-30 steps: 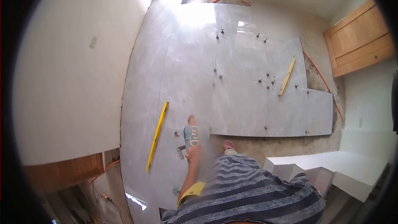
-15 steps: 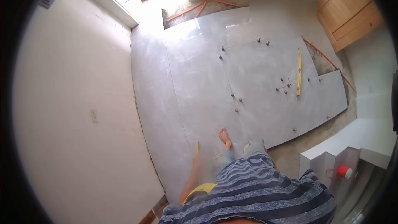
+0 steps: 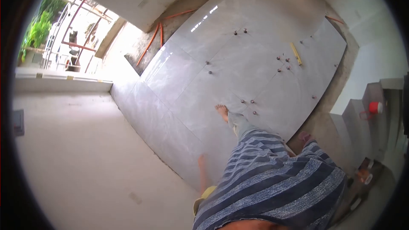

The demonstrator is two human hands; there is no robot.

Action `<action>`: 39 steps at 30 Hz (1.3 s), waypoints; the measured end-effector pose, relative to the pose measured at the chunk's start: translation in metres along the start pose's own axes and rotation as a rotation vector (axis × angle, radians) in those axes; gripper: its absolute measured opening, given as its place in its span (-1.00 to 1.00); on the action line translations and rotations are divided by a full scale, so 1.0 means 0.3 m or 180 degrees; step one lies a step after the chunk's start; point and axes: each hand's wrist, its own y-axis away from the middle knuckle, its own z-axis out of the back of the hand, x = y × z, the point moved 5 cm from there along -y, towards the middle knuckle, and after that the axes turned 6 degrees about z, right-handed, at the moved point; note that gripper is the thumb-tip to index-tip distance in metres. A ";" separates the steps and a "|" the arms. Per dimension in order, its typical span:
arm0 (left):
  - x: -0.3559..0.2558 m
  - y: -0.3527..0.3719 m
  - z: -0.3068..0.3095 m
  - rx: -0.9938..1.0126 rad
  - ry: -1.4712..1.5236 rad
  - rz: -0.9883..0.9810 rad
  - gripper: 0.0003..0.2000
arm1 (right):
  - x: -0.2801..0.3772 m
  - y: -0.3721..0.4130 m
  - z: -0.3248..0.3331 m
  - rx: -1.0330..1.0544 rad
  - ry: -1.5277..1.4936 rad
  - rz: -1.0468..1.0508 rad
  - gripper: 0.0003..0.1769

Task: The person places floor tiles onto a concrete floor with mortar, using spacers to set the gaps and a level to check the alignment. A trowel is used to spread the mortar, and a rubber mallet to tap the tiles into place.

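Observation:
My left hand (image 3: 201, 162) hangs low over the grey tiles (image 3: 183, 102), below a yellow sleeve edge (image 3: 203, 196); its fingers are smeared and anything in them cannot be made out. Beside the striped shirt (image 3: 272, 179), a blurred pinkish shape, apparently my right hand (image 3: 304, 136), shows near the floor edge, its fingers unclear. One bare foot (image 3: 222, 111) rests on the tiles. Dark-topped levelling clips (image 3: 243, 101) stand along the tile joints. Among the clips farther right lies a yellow spirit level (image 3: 296, 54).
Orange tubes (image 3: 153, 38) lie on rough floor by the bright doorway. At the right, a red-and-white spool (image 3: 375, 107) is on the pale steps (image 3: 346, 115). A plain wall (image 3: 98, 145) borders the left side. A smudge blurs the upper right.
The view has turned toward the doorway, with more of the outside visible. The yellow piece seen by my left hand earlier no longer shows. The pinkish shape at the right has come into view.

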 end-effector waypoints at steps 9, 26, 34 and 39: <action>-0.487 -0.311 0.222 0.0725 -0.1930 0.0014 -0.60 | 0.574 -0.330 0.055 -0.0079 -0.0896 -0.0162 -0.25; -1.772 0.845 -0.150 0.6765 -0.4512 -0.2914 -0.72 | 1.853 -0.492 0.092 -0.2180 -0.1436 0.1097 -0.42; -1.611 0.937 0.179 0.8992 -0.5946 -0.1781 -0.70 | 2.129 -0.251 0.180 -0.3555 -0.1566 0.1078 -0.42; -1.630 0.907 0.311 0.9198 -0.6740 -0.2198 -0.67 | 2.169 -0.043 0.070 -0.4010 -0.1117 0.1223 -0.37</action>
